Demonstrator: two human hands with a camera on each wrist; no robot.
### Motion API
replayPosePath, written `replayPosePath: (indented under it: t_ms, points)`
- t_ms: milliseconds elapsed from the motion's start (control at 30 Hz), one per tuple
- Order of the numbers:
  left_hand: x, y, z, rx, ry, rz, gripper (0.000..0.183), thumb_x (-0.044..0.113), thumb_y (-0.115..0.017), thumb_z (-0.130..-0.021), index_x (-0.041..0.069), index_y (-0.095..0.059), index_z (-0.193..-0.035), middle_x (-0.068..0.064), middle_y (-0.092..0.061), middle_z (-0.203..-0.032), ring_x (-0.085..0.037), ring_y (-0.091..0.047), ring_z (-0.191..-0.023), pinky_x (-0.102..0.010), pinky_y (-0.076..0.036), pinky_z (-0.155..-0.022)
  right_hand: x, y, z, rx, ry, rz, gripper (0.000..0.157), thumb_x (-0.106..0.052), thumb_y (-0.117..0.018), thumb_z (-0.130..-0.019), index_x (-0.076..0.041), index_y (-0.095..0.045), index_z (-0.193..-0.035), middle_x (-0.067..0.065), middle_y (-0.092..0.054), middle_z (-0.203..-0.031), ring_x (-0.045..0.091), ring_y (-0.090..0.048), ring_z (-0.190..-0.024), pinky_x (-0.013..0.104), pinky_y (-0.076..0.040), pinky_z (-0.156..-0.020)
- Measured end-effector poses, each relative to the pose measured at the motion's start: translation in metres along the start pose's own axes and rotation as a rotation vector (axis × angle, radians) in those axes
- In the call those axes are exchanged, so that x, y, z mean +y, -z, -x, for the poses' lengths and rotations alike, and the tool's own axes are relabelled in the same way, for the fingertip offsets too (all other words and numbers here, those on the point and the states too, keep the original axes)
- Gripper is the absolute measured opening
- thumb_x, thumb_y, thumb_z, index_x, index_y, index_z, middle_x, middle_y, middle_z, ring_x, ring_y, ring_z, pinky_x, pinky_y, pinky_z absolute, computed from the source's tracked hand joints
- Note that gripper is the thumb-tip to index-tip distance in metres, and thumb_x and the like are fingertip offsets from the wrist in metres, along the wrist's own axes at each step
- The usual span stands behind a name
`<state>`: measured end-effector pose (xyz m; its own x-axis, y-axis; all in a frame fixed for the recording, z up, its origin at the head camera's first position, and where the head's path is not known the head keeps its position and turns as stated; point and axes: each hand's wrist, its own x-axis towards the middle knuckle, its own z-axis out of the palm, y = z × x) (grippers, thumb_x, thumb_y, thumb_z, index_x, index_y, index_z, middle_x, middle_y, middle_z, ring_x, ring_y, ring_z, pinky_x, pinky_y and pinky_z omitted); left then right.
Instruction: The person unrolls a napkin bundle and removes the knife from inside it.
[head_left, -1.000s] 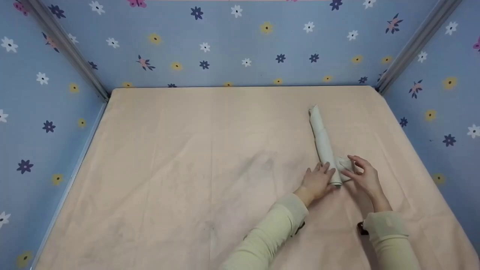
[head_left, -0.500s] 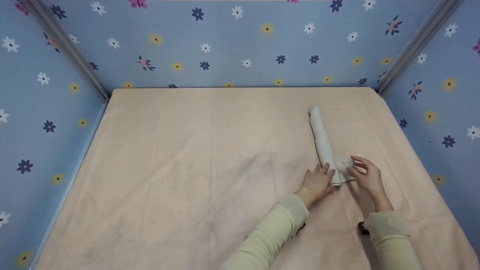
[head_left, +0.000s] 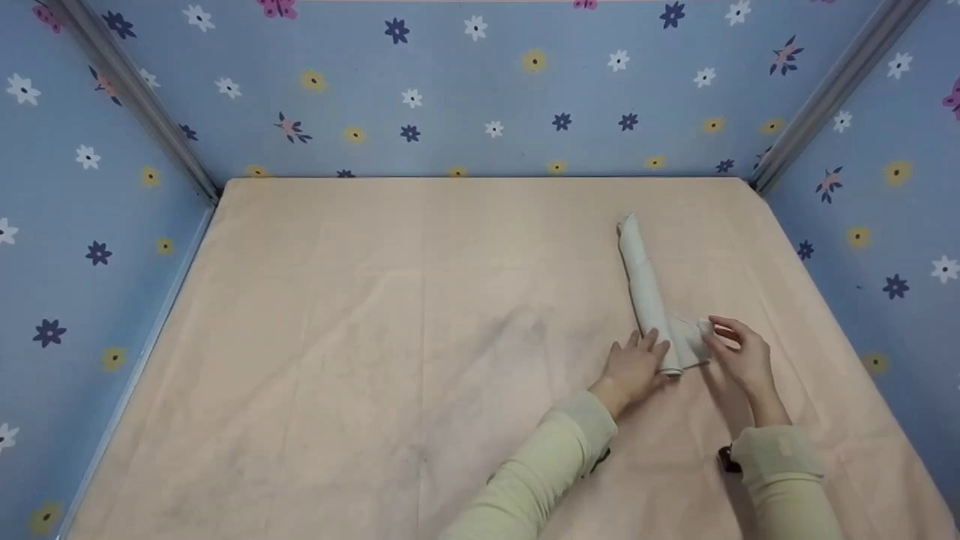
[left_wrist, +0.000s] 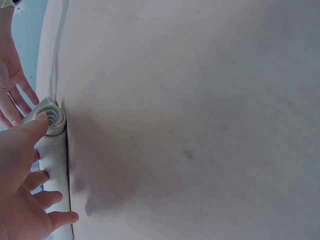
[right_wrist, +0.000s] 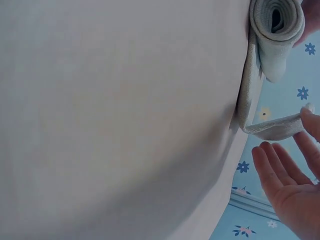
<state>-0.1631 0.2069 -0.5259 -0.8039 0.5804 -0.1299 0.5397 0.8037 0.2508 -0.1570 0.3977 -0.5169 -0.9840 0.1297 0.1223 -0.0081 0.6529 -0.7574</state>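
A pale green-white cloth, rolled into a long tube, lies slantwise on the right half of the table. Its coiled near end shows in both wrist views, the layers spiralling around a hollow in the right wrist view. My left hand rests on the near part of the roll, fingers spread across it and thumb by the coiled end. From the right side of the roll a loose flap sticks out, its edge raised off the table. My right hand pinches that edge between thumb and index finger, the other fingers extended below.
A peach-coloured sheet with creases and faint dark smudges covers the table. Blue walls with printed flowers enclose the back and sides, joined by grey corner posts.
My right hand has moved slightly right, drawing the loose flap of cloth farther out from the roll. My left hand has stayed on the roll's near end.
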Motion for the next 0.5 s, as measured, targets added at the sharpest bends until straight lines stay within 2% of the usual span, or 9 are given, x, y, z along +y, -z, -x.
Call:
replayPosePath:
  t_ms: [67, 167, 200, 300, 333, 400, 500]
  points:
    - [0.0, 0.0, 0.0, -0.003, 0.001, 0.0, 0.056, 0.048, -0.044, -0.088, 0.028, -0.03, -0.139, 0.004, -0.022, -0.145, -0.019, -0.025, -0.129, -0.04, -0.032, -0.096, 0.001, 0.0, 0.0, 0.012, -0.012, -0.004, 0.039, -0.018, -0.058, -0.086, 0.004, -0.052, -0.118, 0.022, -0.05, -0.12, 0.037, -0.048, -0.108, 0.036, -0.044, -0.084]
    - [0.0, 0.0, 0.001, -0.005, 0.001, -0.001, 0.057, 0.048, -0.044, -0.088, 0.028, -0.03, -0.139, 0.004, -0.022, -0.145, -0.019, -0.025, -0.129, -0.04, -0.032, -0.096, 0.008, 0.0, 0.001, 0.04, -0.034, -0.02, 0.04, -0.023, -0.058, -0.086, -0.002, -0.054, -0.119, 0.019, -0.05, -0.121, 0.033, -0.048, -0.109, 0.036, -0.044, -0.086]
    - [-0.001, 0.0, 0.001, -0.006, 0.001, 0.001, 0.057, 0.048, -0.044, -0.088, 0.028, -0.029, -0.139, 0.004, -0.022, -0.145, -0.019, -0.024, -0.129, -0.04, -0.032, -0.097, 0.014, 0.0, 0.0, 0.047, -0.024, -0.023, 0.039, -0.026, -0.058, -0.086, -0.006, -0.054, -0.12, 0.015, -0.051, -0.121, 0.028, -0.05, -0.109, 0.031, -0.044, -0.085]
    - [-0.001, 0.0, 0.001, -0.004, -0.001, 0.005, 0.056, 0.048, -0.044, -0.088, 0.028, -0.03, -0.139, 0.004, -0.022, -0.145, -0.019, -0.024, -0.129, -0.04, -0.032, -0.097, 0.016, 0.001, 0.001, 0.063, -0.022, -0.019, 0.039, -0.025, -0.057, -0.087, -0.007, -0.054, -0.121, 0.013, -0.052, -0.121, 0.026, -0.05, -0.108, 0.031, -0.044, -0.085]
    - [-0.001, 0.0, 0.0, -0.003, -0.002, 0.008, 0.056, 0.048, -0.044, -0.088, 0.028, -0.03, -0.139, 0.004, -0.022, -0.145, -0.019, -0.024, -0.129, -0.04, -0.032, -0.097, 0.013, 0.002, 0.002, 0.067, -0.019, -0.011, 0.039, -0.023, -0.057, -0.087, -0.005, -0.054, -0.121, 0.015, -0.052, -0.121, 0.028, -0.05, -0.108, 0.035, -0.044, -0.085]
    - [-0.001, 0.0, 0.0, 0.001, -0.003, 0.012, 0.056, 0.048, -0.045, -0.088, 0.028, -0.03, -0.138, 0.004, -0.022, -0.145, -0.019, -0.024, -0.129, -0.04, -0.032, -0.096, 0.025, 0.003, 0.0, 0.078, 0.005, -0.026, 0.037, -0.023, -0.058, -0.086, -0.009, -0.055, -0.121, 0.009, -0.054, -0.119, 0.02, -0.052, -0.106, 0.028, -0.045, -0.083]
    - [0.0, -0.001, 0.0, 0.005, 0.0, -0.001, 0.056, 0.048, -0.045, -0.088, 0.028, -0.03, -0.138, 0.005, -0.022, -0.145, -0.019, -0.025, -0.129, -0.039, -0.033, -0.096, 0.024, 0.004, 0.001, 0.109, 0.014, -0.052, 0.036, -0.02, -0.059, -0.086, -0.007, -0.056, -0.119, 0.01, -0.055, -0.118, 0.021, -0.053, -0.105, 0.025, -0.046, -0.081]
